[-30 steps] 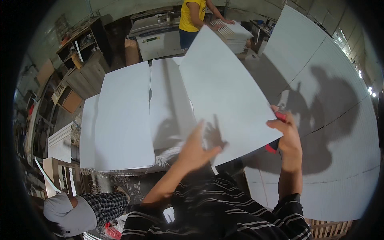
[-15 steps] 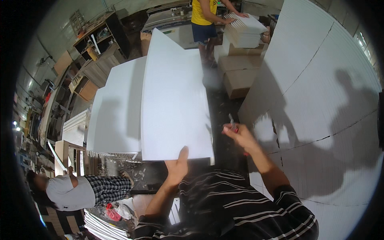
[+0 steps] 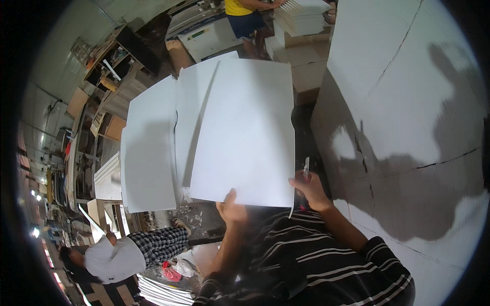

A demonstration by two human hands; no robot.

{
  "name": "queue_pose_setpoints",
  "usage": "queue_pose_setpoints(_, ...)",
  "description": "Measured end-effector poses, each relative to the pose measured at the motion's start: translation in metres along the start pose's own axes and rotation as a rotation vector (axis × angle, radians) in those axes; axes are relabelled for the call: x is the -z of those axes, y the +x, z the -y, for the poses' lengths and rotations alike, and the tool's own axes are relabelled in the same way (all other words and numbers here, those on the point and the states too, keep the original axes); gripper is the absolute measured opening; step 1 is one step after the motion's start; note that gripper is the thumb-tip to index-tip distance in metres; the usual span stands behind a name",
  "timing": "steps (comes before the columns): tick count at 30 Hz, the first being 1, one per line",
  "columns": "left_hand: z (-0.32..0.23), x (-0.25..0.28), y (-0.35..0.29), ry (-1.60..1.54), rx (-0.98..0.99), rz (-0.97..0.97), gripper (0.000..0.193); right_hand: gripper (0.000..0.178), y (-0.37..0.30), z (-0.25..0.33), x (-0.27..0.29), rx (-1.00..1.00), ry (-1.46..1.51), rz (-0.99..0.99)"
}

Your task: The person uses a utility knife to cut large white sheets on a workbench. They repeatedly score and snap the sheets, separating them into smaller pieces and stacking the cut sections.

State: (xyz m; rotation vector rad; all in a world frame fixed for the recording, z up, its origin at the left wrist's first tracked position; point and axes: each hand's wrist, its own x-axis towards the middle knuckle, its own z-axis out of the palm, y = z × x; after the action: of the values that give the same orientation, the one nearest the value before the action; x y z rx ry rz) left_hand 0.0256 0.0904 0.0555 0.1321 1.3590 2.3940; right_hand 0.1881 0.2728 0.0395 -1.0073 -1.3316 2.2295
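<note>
A large white panel (image 3: pixel 247 135) is tilted up in front of me. My left hand (image 3: pixel 233 211) grips its near edge, thumb on top and fingers out of sight underneath. At the panel's right near corner my right hand (image 3: pixel 312 191) is closed around a utility knife (image 3: pixel 306 167), its blade pointing up and away. The thumb of that hand is touching or nearly touching the panel's right edge. Beneath the held panel lies another white panel (image 3: pixel 193 109), and a further stack of white panels (image 3: pixel 149 153) lies beside it on the left.
Tall white sheets (image 3: pixel 398 92) with dark crack-like lines stand on my right. Far ahead, a person in yellow (image 3: pixel 242 10) is beside stacked panels (image 3: pixel 301 18) on cartons (image 3: pixel 303 64). Another person (image 3: pixel 117 260) is at the lower left, near a red bag (image 3: pixel 171 273). Wooden shelving (image 3: pixel 109 69) stands at left.
The held panel has shifted right and come off the panel beneath, which now shows. My right hand has come down to its right edge with the knife. My head view has shifted.
</note>
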Motion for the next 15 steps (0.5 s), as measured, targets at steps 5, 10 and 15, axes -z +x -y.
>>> queue_pose_setpoints(5,-0.006,0.010,-0.006,0.136,0.300,-0.045,0.031,0.017,0.040,0.036,-0.007,0.223,-0.139,-0.011)
queue_pose_setpoints(10,-0.058,0.001,-0.013,0.968,-0.013,0.392,0.047,0.027,0.081,0.049,-0.004,0.192,-0.347,0.082)
queue_pose_setpoints(15,-0.061,-0.060,0.059,1.166,-0.338,0.964,0.006,0.029,0.064,-0.010,0.022,-0.066,0.178,-0.171)
